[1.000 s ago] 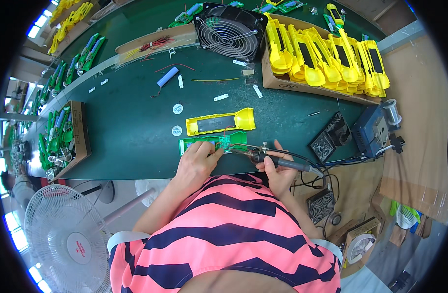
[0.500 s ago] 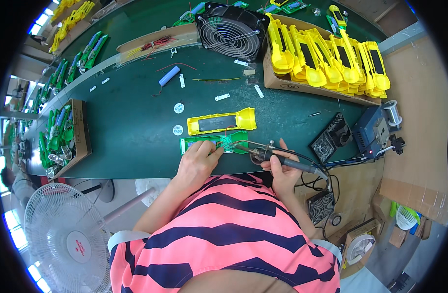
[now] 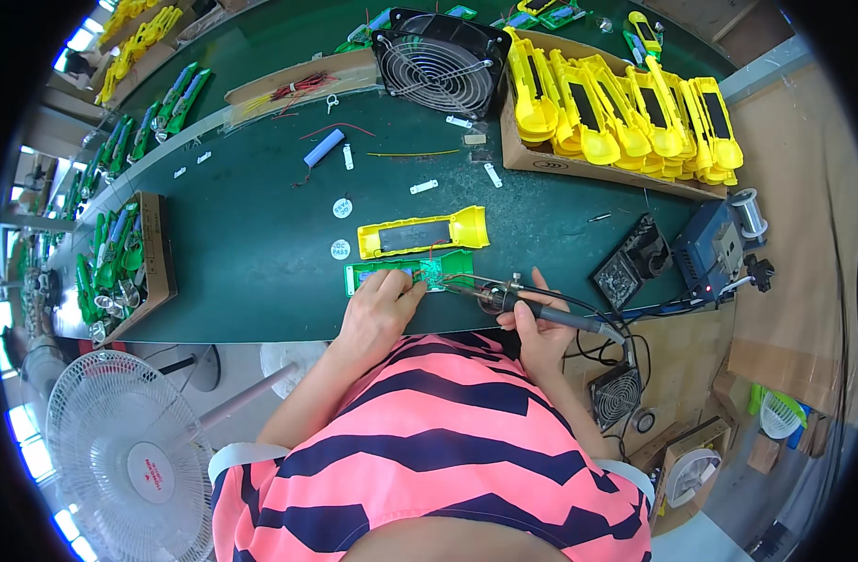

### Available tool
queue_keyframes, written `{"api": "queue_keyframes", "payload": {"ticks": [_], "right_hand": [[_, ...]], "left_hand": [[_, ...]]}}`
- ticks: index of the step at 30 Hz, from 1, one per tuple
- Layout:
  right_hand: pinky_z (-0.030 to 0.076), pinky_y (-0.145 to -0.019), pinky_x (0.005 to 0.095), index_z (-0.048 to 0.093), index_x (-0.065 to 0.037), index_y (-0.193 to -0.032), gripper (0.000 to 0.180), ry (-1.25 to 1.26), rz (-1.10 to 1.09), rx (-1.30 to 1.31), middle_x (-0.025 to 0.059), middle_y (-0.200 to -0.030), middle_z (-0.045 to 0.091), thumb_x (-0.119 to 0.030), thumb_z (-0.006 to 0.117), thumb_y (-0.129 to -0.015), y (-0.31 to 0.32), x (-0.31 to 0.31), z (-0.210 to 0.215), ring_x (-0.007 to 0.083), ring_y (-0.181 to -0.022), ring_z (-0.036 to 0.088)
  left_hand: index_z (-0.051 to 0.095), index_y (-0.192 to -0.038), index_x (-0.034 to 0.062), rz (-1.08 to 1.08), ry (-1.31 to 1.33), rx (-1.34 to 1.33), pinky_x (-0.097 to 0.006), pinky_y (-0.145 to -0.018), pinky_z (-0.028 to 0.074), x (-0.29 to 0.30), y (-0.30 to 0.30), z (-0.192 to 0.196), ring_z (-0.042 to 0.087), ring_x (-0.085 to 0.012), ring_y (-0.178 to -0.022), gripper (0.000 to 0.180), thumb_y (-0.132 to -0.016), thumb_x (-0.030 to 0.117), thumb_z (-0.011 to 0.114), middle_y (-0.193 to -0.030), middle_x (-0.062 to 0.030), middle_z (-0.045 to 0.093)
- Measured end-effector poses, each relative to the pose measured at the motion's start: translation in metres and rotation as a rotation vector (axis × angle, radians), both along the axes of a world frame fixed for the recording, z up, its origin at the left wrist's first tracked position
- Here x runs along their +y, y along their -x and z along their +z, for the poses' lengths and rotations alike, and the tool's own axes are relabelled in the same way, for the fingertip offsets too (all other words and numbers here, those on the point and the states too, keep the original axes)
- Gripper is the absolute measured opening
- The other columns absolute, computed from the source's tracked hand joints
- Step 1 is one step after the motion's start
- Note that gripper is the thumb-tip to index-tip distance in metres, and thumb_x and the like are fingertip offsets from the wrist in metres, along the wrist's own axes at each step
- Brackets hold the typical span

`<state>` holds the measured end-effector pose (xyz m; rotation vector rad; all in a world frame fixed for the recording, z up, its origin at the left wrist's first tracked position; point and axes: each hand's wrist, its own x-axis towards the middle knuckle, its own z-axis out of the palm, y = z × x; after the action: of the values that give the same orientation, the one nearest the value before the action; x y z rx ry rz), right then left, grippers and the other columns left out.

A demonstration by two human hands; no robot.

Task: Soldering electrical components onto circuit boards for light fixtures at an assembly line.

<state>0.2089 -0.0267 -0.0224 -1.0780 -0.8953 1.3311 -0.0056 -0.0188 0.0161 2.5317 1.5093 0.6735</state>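
Soldering iron [image 3: 574,320] across your right hand [image 3: 538,330], and that was the head view in a nutshell! Those right fingers had closed round the handle, thumb on the near side, the tip angled leftward over the circuit board [image 3: 435,272]; such a slanted grip probably kept your knuckles clear of the heat. Touching or just above? Too small to tell.

Over to your left hand [image 3: 377,314]: fingers bunched narrow, thumb and forefinger nearly meeting at the board's left side, right where thin wires ran. Whether they pinched a wire or simply pressed the work steady, I couldn't tell. Under them lay the green housing [image 3: 462,262], open side up, close to the counter's [image 3: 251,253] near edge, likely so you could lean straight over it.

And just beyond it, a yellow housing [image 3: 468,228] lay parallel, its wide end rightward like its neighbour's, perhaps because wires seemed to link the pair. On your right stood the blue soldering station [image 3: 705,258] with the solder spool [image 3: 750,217] beside it, seemingly placed on the iron's side to spare the cable a stretch. Far back, a black fan [image 3: 443,70] faced your work, maybe to shift fumes!
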Motion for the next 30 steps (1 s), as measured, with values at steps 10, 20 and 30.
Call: {"api": "queue_keyframes", "payload": {"ticks": [10, 20, 30], "right_hand": [[0.053, -0.055, 0.021, 0.049, 0.007, -0.098, 0.022, -0.11, -0.093, 0.028, 0.0237, -0.105, 0.051, 0.004, 0.055, -0.077, -0.003, 0.002, 0.0, 0.0158, -0.064, 0.063], [0.023, -0.102, 0.044, 0.044, 0.006, -0.101, 0.02, -0.52, -0.19, -0.562, 0.0116, -0.067, 0.061, -0.004, 0.049, -0.083, -0.039, 0.02, -0.007, 0.0139, -0.054, 0.058], [0.047, -0.072, 0.0265, 0.045, 0.006, -0.106, 0.025, -0.485, -0.35, -0.67, 0.0152, -0.079, 0.063, -0.004, 0.051, -0.084, -0.07, 0.035, -0.032, 0.0134, -0.061, 0.058]], "left_hand": [[0.063, -0.088, 0.005, 0.364, -0.003, -0.415, -0.03, -0.058, 0.044, 0.026, 0.021, -0.004, 0.055, -0.0222, -0.068, 0.018, -0.069, 0.004, 0.064, -0.078, -0.0092, 0.054], [0.062, -0.09, 0.0069, 0.451, -0.101, -0.14, -0.035, -0.06, 0.048, 0.036, 0.041, -0.012, 0.057, -0.0258, -0.07, 0.025, -0.066, -0.001, 0.057, -0.091, -0.0126, 0.051], [0.034, -0.093, 0.005, 0.184, 0.241, -0.393, -0.038, -0.069, 0.044, 0.014, 0.046, -0.034, 0.054, -0.0341, -0.082, 0.046, -0.066, 0.009, 0.071, -0.101, -0.0173, 0.055]]}}
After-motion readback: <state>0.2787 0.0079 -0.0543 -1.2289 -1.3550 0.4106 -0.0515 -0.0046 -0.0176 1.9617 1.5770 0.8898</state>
